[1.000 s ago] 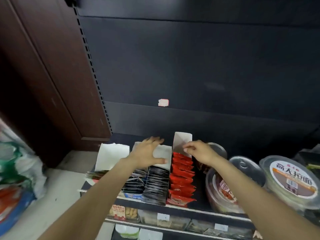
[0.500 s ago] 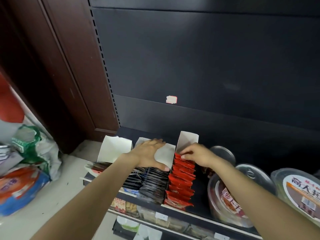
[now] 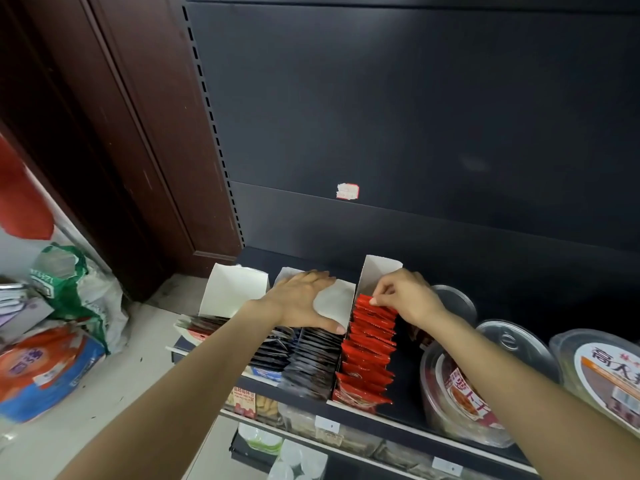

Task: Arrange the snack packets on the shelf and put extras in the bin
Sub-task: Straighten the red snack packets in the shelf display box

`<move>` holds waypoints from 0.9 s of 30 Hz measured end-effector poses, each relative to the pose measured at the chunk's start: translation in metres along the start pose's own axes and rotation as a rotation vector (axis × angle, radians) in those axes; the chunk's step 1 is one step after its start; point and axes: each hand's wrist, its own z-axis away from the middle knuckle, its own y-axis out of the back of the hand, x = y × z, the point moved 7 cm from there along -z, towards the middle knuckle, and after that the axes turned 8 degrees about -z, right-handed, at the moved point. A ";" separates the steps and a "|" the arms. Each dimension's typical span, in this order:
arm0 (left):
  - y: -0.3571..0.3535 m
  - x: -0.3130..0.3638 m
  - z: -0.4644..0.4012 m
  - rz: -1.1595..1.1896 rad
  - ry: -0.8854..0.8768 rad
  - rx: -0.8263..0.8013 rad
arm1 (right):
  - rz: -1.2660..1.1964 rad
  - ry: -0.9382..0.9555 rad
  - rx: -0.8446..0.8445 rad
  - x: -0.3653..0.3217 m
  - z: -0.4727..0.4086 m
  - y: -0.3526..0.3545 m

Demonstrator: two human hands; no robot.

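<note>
A row of red snack packets (image 3: 369,355) stands in an open white display box (image 3: 377,271) on the dark shelf (image 3: 401,382). My right hand (image 3: 405,296) pinches the top edge of the rearmost red packets. To the left, a box of black packets (image 3: 313,362) has a raised white flap (image 3: 337,301). My left hand (image 3: 301,301) rests spread over that flap, with its thumb at the flap's lower edge. Further left stand more dark packets (image 3: 268,355) and another white-flapped box (image 3: 233,291).
Clear plastic tubs with printed lids (image 3: 457,386) (image 3: 602,368) stand on the shelf to the right. A lower shelf (image 3: 329,427) holds more snacks behind price tags. On the floor at left lie a blue-orange pack (image 3: 41,372) and a green-white bag (image 3: 76,289). A brown door frame (image 3: 145,133) stands at left.
The view has shifted left, bringing more of the floor and bags into sight. My right hand's fingers have curled onto the rear red packets. My left hand stays on the flap.
</note>
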 end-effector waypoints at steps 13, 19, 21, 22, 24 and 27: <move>0.037 0.020 -0.009 0.374 0.145 0.240 | -0.345 0.005 0.345 -0.015 0.019 0.082; 0.044 0.025 -0.017 0.658 0.206 0.293 | -0.662 -0.019 0.409 -0.021 0.037 0.100; 0.043 0.023 -0.015 0.848 0.248 0.298 | -0.708 -0.024 0.410 -0.020 0.043 0.101; 0.043 0.022 -0.013 0.938 0.267 0.309 | -0.731 -0.026 0.415 -0.018 0.044 0.101; 0.045 0.018 -0.006 1.060 0.303 0.347 | -0.736 -0.028 0.441 -0.012 0.047 0.102; 0.052 0.016 0.005 1.167 0.302 0.437 | -0.540 -0.033 0.494 -0.003 0.048 0.105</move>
